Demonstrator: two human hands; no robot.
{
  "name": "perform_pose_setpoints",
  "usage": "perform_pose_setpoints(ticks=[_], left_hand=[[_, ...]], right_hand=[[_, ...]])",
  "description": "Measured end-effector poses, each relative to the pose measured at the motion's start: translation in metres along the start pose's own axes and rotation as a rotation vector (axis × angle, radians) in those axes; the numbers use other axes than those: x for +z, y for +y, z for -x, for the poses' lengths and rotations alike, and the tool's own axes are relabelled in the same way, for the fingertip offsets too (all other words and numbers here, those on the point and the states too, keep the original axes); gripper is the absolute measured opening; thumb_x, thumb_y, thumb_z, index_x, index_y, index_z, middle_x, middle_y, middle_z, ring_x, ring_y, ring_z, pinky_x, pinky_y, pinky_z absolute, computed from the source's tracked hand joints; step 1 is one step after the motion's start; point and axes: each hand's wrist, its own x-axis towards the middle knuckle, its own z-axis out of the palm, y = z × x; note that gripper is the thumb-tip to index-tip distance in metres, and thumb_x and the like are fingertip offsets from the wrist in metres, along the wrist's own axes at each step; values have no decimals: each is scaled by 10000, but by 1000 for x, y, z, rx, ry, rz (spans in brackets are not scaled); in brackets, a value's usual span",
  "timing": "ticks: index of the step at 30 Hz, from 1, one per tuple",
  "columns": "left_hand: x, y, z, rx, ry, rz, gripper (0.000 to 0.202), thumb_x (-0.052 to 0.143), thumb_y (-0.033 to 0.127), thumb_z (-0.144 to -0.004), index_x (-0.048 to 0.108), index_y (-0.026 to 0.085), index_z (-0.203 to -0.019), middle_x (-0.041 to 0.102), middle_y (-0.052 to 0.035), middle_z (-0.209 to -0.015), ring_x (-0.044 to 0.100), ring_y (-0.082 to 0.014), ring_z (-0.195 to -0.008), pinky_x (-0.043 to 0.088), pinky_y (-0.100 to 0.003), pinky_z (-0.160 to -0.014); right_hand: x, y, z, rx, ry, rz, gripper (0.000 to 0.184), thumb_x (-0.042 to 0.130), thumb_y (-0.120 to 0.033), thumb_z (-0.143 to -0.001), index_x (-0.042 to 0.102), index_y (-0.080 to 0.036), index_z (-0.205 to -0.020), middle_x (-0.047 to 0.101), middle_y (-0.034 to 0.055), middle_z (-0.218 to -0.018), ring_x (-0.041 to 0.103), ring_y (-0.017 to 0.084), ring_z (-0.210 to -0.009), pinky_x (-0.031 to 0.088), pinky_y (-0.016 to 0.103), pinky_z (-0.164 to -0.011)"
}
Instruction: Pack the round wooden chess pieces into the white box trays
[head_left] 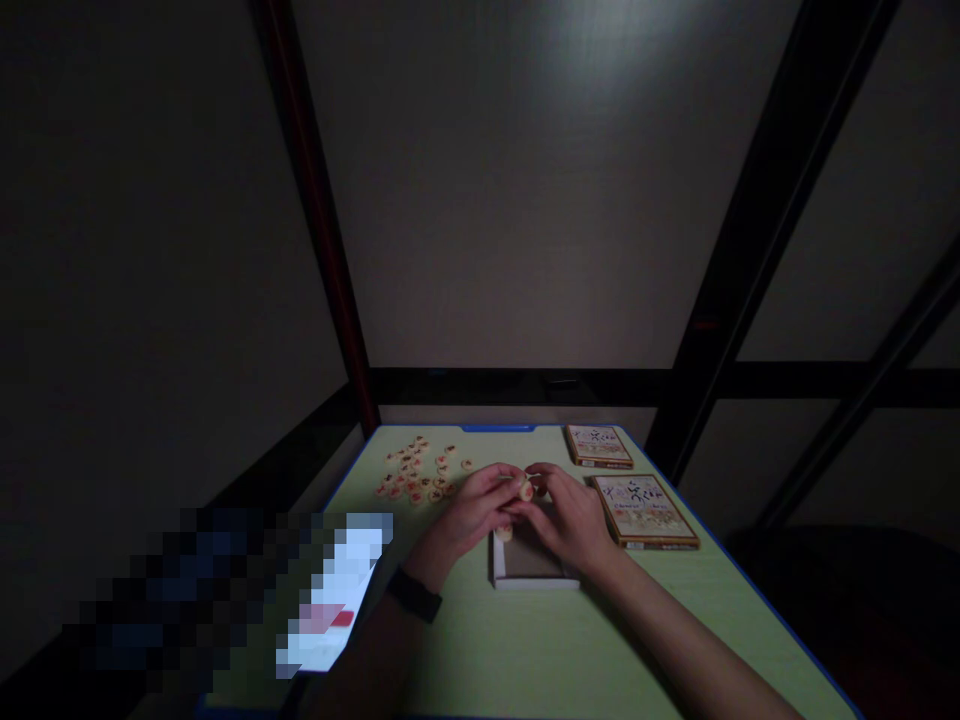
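Over an open shallow box [536, 560] my two hands meet in the middle of the table. Between their fingertips is a round xiangqi piece [526, 491] with a red mark on its face. My left hand [484, 497], with a dark band at the wrist, is closed on the piece from the left. From the other side my right hand [566, 510] curls its fingers and thumb round it. Another pale piece [505, 533] lies at the box's upper left corner, below my left fingers. My hands hide the far part of the box.
Several loose xiangqi pieces [414, 472] lie scattered at the table's far left. Two printed boxes, one nearer [646, 511] and one farther [598, 446], lie on the right. A bright, pixelated screen [337, 590] is at the left edge of the green table [480, 650].
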Motion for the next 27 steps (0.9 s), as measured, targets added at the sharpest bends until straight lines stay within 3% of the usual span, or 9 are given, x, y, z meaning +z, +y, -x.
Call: perform_pose_setpoints(ticks=[8,18,20,23,27], left_hand=[[3,2,1,10,3,65,394,818,299,-688,596,147,-976,622,-32,-860,608,-124,-759,467,-231,-671],[5,8,4,35,58,-73,413,804,338,-685,553,168,-966,636,-24,-846,618,-130,-757,480,-251,-710],[2,9,1,93,98,-174,412,787,369,-692,564,164,-972,655,-43,-871,623,-140,-763,473,-244,-684],[-7,8,-9,223,278,-382,338,731,419,-722,583,162,-885,675,-60,-883,626,-154,-786,453,-228,-644],[-21,1,-20,260,552,-820,211,587,353,-816,554,182,-696,631,-6,-672,591,-139,-664,428,-237,-632]], right_hand=[[-3,-4,-3,-19,-8,-95,255,551,-357,-925,552,-188,-1116,670,107,-1069,646,211,-983,537,314,-804],[-10,-6,-10,34,-106,-89,174,489,-280,-939,590,-183,-1042,634,103,-1034,627,190,-920,507,281,-760],[-16,-5,-13,59,-188,-55,191,481,-287,-938,593,-175,-1044,641,106,-1037,629,191,-904,487,278,-740],[-24,-4,-16,115,-468,21,174,511,-298,-912,620,-180,-979,673,77,-948,633,185,-803,430,268,-669],[-24,-6,-15,121,-807,110,130,534,-252,-861,646,-189,-883,705,64,-845,632,182,-731,353,267,-624]])
